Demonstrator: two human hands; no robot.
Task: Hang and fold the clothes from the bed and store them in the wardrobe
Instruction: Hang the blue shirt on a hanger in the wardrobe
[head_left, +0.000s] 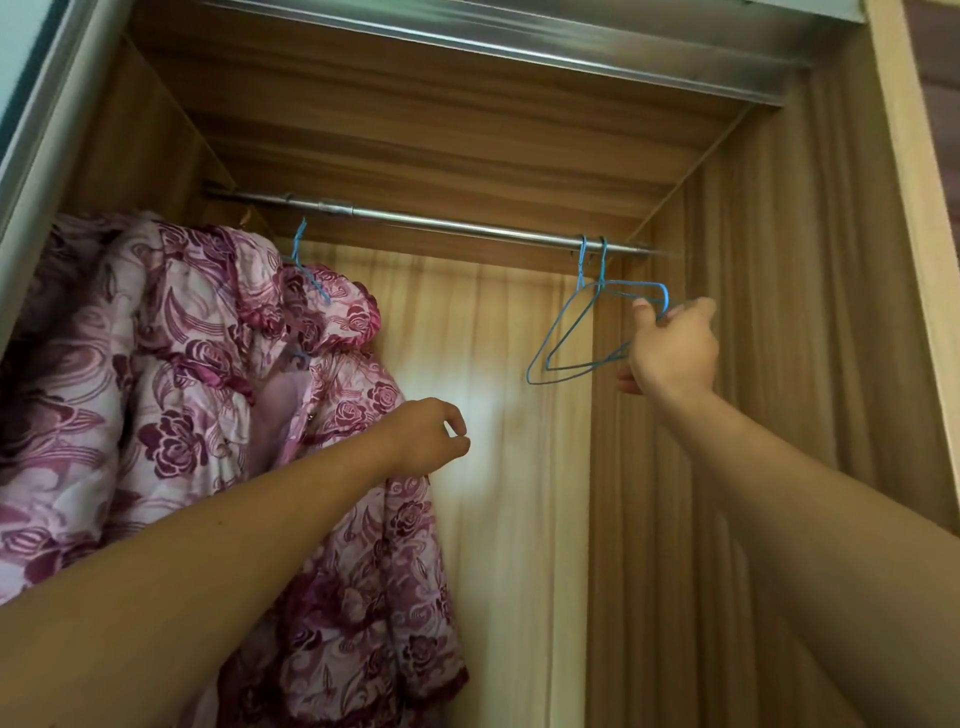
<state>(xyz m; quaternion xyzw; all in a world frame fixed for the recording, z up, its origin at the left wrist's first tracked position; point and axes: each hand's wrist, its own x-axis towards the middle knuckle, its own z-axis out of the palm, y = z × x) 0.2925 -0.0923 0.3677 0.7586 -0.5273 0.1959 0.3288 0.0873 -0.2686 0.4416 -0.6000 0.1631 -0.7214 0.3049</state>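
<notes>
Inside the wooden wardrobe a metal rail (441, 221) runs across. A pink rose-patterned garment (332, 415) hangs on a blue wire hanger (300, 254) at the rail's left. Two empty blue wire hangers (571, 332) hang near the rail's right end. My right hand (670, 348) grips the right ends of these hangers. My left hand (431, 436) hovers just right of the hung garment with loosely curled fingers, holding nothing.
More of the same pink floral fabric (78, 389) bulks at the far left. The wardrobe's right side wall (810, 312) is close behind my right hand. The top track (519, 36) of the sliding door runs overhead. The back panel (493, 415) shows between garment and hangers.
</notes>
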